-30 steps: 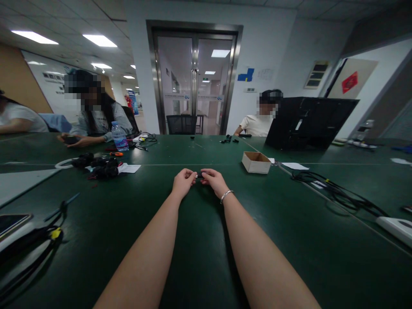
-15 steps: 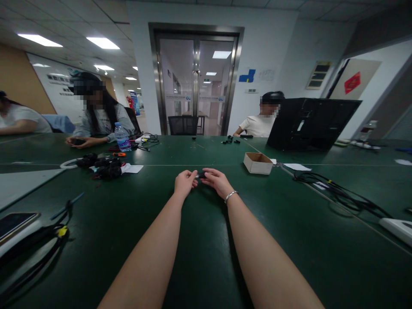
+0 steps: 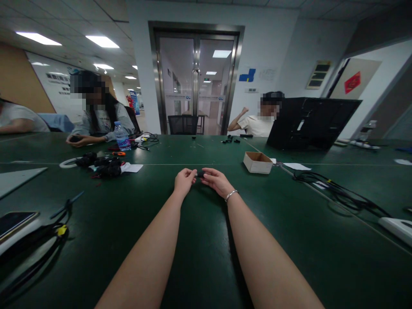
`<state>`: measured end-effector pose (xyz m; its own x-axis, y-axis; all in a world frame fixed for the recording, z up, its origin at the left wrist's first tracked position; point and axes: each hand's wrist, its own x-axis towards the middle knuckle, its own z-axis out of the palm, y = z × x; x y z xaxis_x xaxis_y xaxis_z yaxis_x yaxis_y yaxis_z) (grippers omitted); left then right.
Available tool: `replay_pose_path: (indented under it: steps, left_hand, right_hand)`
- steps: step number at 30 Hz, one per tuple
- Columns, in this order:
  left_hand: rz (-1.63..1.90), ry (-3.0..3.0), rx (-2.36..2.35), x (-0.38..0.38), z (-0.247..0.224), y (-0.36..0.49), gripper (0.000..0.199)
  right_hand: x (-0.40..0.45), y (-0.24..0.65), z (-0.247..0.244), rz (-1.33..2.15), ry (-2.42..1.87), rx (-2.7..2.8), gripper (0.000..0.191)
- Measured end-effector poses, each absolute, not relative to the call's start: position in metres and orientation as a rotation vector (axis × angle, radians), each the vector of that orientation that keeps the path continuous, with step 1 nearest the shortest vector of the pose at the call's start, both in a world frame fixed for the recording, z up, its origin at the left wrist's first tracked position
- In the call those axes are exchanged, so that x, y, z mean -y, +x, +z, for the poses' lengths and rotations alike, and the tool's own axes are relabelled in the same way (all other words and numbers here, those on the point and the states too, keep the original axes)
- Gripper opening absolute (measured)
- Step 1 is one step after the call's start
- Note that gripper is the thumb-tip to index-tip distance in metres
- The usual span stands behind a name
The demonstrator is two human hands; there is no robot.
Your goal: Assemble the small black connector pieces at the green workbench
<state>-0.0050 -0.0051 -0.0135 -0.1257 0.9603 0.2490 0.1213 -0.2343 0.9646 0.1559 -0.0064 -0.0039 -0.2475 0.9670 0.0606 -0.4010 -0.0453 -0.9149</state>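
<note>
Both my hands meet over the middle of the green table (image 3: 199,223). A small dark object (image 3: 200,174) with a light end on its left lies between them. My right hand (image 3: 219,181), with a silver bracelet at the wrist, has its fingers closed on the dark part. The fingertips of my left hand (image 3: 185,182) pinch at the light end, which they mostly cover. The object is too small to name. Beyond my right hand stands an open cardboard box (image 3: 258,164).
Black bundled items (image 3: 107,167) and a water bottle (image 3: 122,136) are at the left. A phone (image 3: 16,223) and cables lie near left. A black monitor (image 3: 310,124) and coiled cables (image 3: 341,193) are at the right. Other people sit around the table.
The person across the table has raised a hand. A pale panel at the left edge has shifted left. My hands have barely moved.
</note>
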Motion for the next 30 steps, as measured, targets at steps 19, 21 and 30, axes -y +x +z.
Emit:
replay_pose_path:
  steps: [19, 21, 30]
  left_hand:
    - [1.378, 1.515, -1.247, 0.0082, -0.0102, -0.0012, 0.030]
    - [1.353, 1.471, -1.249, 0.0072, -0.0106, -0.0014, 0.031]
    - [1.316, 1.512, -1.281, 0.0045, -0.0152, -0.0008, 0.030]
  right_hand:
    - [0.0084, 0.1536, 0.0012, 1.528, -0.847, 0.969, 0.006]
    - [0.0081, 0.1536, 0.0010, 1.530, -0.850, 0.971, 0.006]
    - [0.0085, 0.1536, 0.0014, 1.548, -0.839, 0.987, 0.009]
